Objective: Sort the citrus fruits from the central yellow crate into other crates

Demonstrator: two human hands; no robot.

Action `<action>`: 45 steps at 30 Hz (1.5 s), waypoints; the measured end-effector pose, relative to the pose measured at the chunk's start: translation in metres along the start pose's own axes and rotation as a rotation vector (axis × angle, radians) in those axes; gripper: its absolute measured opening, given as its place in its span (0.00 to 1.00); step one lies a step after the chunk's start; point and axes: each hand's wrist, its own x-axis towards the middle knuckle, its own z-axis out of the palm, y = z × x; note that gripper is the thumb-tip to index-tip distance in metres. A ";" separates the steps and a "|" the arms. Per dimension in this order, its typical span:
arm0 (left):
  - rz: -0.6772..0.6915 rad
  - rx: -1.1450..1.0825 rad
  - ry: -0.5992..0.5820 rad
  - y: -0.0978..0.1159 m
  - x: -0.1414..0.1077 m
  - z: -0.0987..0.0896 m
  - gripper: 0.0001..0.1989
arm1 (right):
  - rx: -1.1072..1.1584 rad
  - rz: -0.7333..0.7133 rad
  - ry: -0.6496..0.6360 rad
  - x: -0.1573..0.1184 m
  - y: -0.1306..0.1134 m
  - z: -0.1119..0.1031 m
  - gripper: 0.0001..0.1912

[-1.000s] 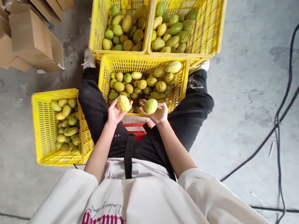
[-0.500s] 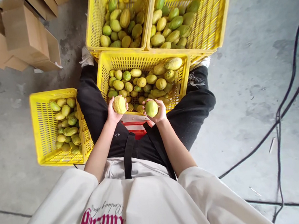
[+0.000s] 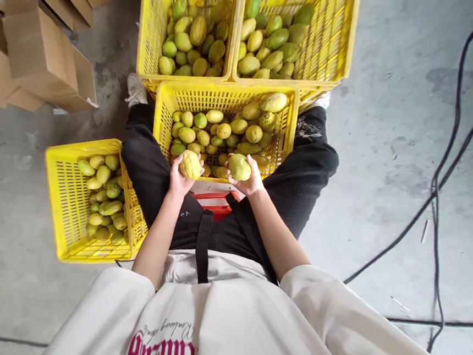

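My left hand point(image 3: 179, 178) holds a ridged yellow fruit point(image 3: 190, 165), its fingers curled round the sides. In my right hand point(image 3: 250, 180) rests a smoother green-yellow fruit point(image 3: 239, 167), with the fingers wrapped about it. Both hands are palm up, a little apart, over the near edge of the middle yellow crate point(image 3: 222, 86). Inside that crate lie many green and yellow fruits point(image 3: 223, 130), the largest ones towards its right side.
Two yellow crates point(image 3: 228, 34) of fruit stand beyond the middle one. Another yellow crate point(image 3: 82, 148) with fruit is at the left. Cardboard boxes point(image 3: 39, 51) lie at the upper left. Black cables point(image 3: 434, 190) cross the floor at the right.
Both fruits have turned slightly in my hands, and the green-yellow one shows a different side. The hands have hardly moved.
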 end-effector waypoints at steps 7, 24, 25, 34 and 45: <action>0.019 0.034 0.009 -0.001 -0.002 0.003 0.12 | -0.014 0.005 -0.002 0.005 0.002 -0.002 0.12; -0.092 0.016 0.039 0.001 -0.002 0.004 0.19 | 0.090 -0.155 0.192 0.012 0.007 -0.008 0.08; -0.097 0.031 0.059 0.002 -0.002 0.004 0.19 | 0.088 -0.149 0.192 0.012 0.007 -0.008 0.09; -0.072 -0.019 0.099 0.008 -0.002 0.004 0.24 | 0.089 -0.164 0.169 0.011 0.006 -0.008 0.10; -0.097 -0.016 0.135 0.004 -0.001 0.007 0.19 | 0.069 -0.114 0.004 0.012 0.007 -0.013 0.14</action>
